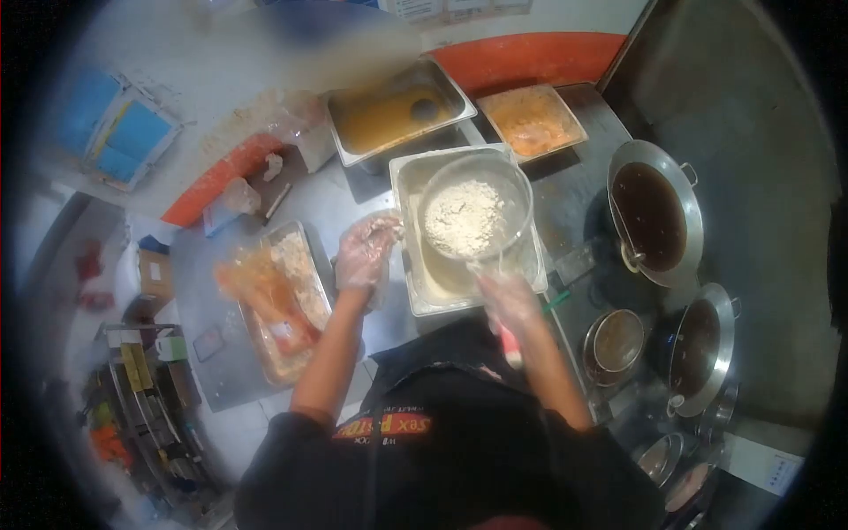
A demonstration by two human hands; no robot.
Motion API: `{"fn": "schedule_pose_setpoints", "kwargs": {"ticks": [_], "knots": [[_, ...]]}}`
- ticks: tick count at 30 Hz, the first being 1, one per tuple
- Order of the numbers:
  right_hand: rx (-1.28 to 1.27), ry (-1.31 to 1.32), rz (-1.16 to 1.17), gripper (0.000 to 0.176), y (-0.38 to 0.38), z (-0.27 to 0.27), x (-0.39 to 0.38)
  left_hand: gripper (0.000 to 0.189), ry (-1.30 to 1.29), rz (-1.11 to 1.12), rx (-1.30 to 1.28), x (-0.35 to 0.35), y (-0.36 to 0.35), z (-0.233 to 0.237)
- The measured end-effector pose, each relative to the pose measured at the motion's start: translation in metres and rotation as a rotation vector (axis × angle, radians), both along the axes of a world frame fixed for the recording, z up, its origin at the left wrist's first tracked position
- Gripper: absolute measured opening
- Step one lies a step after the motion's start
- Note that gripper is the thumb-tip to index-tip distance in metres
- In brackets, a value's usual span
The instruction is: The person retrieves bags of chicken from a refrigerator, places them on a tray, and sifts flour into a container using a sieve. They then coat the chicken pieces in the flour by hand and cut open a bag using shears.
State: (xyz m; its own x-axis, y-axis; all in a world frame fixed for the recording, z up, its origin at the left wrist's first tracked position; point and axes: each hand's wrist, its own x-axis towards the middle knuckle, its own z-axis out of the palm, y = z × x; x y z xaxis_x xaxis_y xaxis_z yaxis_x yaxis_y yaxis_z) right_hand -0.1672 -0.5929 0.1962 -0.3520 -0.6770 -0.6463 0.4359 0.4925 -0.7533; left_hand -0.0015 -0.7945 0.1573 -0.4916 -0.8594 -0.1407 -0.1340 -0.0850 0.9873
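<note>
My right hand [510, 305], in a clear glove, is wrapped round the red handle of a round sieve [527, 199]. Pale flour with lumps [464, 218] lies in the sieve, which is over a white rectangular tub [424, 305] with flour on its bottom and walls. At the tub's left side is my left hand [367, 252], also gloved, its fingers loosely curled and apart, with white clumps sticking to the fingertips. To its left, a metal tray [320, 281] holds floured pieces and an orange-tinted plastic bag [265, 287].
Behind the tub stand a metal pan of yellowish liquid [389, 119] and a tray of orange marinated food [534, 122]. On the right are two woks of dark liquid [649, 212] [698, 344], with a round strainer [618, 342] near them. Shelving [146, 389] stands at lower left.
</note>
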Motion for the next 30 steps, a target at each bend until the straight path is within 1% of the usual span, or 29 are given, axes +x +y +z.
{"fn": "schedule_pose_setpoints", "kwargs": {"ticks": [1,2,3,4,5,6,7,8,9,10,11,12,14,15,16,18,19,20,22,23,24,26,27,29,30], "knots": [[0.073,0.13,0.039,0.031,0.004,0.007,0.002,0.021,0.118,-0.034,-0.033,0.0,-0.001,-0.002],[-0.049,0.026,-0.052,0.031,0.022,0.026,0.006,0.02,0.243,-0.063,-0.07,-0.003,-0.007,-0.004],[-0.147,0.066,-0.126,0.031,0.018,0.004,0.006,0.024,0.248,-0.05,-0.222,-0.002,-0.007,-0.01],[-0.225,0.091,-0.207,0.031,0.015,-0.007,0.016,0.024,0.235,-0.052,-0.204,0.0,-0.004,-0.005],[-0.105,0.033,-0.122,0.031,0.009,-0.014,0.011,0.024,0.203,-0.019,-0.048,-0.001,-0.003,0.001],[0.008,-0.012,-0.03,0.032,-0.005,-0.008,0.0,0.024,0.185,0.021,0.103,-0.005,0.001,0.005],[-0.061,0.019,-0.042,0.03,-0.006,-0.008,0.0,0.023,0.178,0.048,0.104,-0.008,0.005,0.007],[-0.078,0.025,-0.044,0.03,-0.001,0.004,0.003,0.023,0.184,0.044,0.088,-0.006,0.003,0.008],[0.002,0.032,-0.009,0.027,0.01,0.024,0.003,0.022,0.247,0.063,0.083,-0.007,-0.001,0.007],[0.104,0.029,0.028,0.026,0.024,0.033,0.005,0.02,0.299,0.087,0.099,-0.005,0.0,0.002],[-0.131,-0.092,-0.095,0.024,0.031,-0.005,0.003,0.019,0.398,0.076,0.161,0.0,-0.001,-0.005],[-0.112,-0.104,-0.1,0.024,0.024,-0.011,0.006,0.019,0.384,0.078,0.179,0.0,0.002,0.0],[-0.125,-0.138,-0.098,0.019,-0.003,-0.012,0.001,0.02,0.136,0.16,0.211,-0.002,0.01,0.019],[-0.024,0.079,-0.01,0.021,0.011,-0.006,0.002,0.019,0.187,0.162,0.182,-0.002,0.009,0.019],[-0.049,0.095,-0.005,0.021,0.015,0.002,-0.001,0.019,0.205,0.164,0.158,-0.004,0.001,0.018],[-0.055,-0.036,-0.059,0.028,0.03,0.01,0.002,0.017,0.251,0.118,0.005,0.007,0.002,0.002],[-0.021,-0.032,-0.038,0.029,0.019,-0.002,0.0,0.02,0.384,0.122,0.091,0.008,-0.001,-0.005],[0.001,-0.045,-0.044,0.029,0.017,-0.006,0.003,0.02,0.369,0.121,0.113,0.011,0.004,-0.011],[-0.169,0.02,-0.07,0.03,0.004,-0.003,0.004,0.023,0.212,0.165,0.155,0.006,0.009,0.006],[0.07,0.251,0.072,0.03,0.015,0.001,-0.001,0.024,0.377,0.124,0.146,0.007,0.002,-0.007],[0.049,0.264,0.073,0.03,0.014,0.0,-0.004,0.024,0.391,0.123,0.126,0.004,-0.007,-0.005],[-0.08,0.005,-0.092,0.021,0.026,-0.007,0.002,0.023,0.42,0.066,0.077,0.01,0.0,-0.012],[-0.061,-0.009,-0.098,0.021,0.022,-0.008,0.005,0.024,0.276,0.138,0.09,0.008,0.003,-0.004],[-0.003,-0.004,-0.058,0.02,-0.001,-0.003,0.0,0.024,0.25,0.176,0.109,0.006,0.027,0.013],[-0.033,0.005,-0.061,0.02,0.004,0.004,-0.002,0.024,0.252,0.206,0.077,0.001,0.02,0.023]]}}
